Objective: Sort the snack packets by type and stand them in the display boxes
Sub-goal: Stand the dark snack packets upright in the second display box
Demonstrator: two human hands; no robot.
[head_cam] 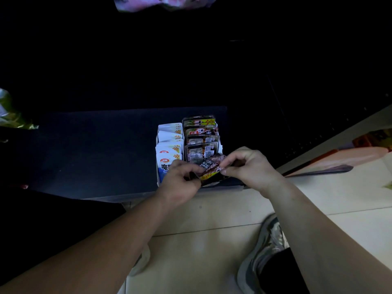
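Observation:
A dark brown snack packet [210, 164] with a yellow corner is held over the front of the right display box. My left hand [182, 181] pinches its lower left end and my right hand [248, 164] pinches its right edge. The right box holds several dark packets [201, 141] standing in a row. Beside it on the left, the white display box [157, 141] holds several white and blue packets [169, 151], also upright. The box fronts are hidden behind my hands.
The boxes sit on a dark low shelf [95, 153] above a pale tiled floor [203, 234]. My grey shoe [261, 249] is at lower right. Orange and red packaging [360, 153] lies at the right, green wrapping [10, 115] at the far left, pink wrapping [161, 2] at top.

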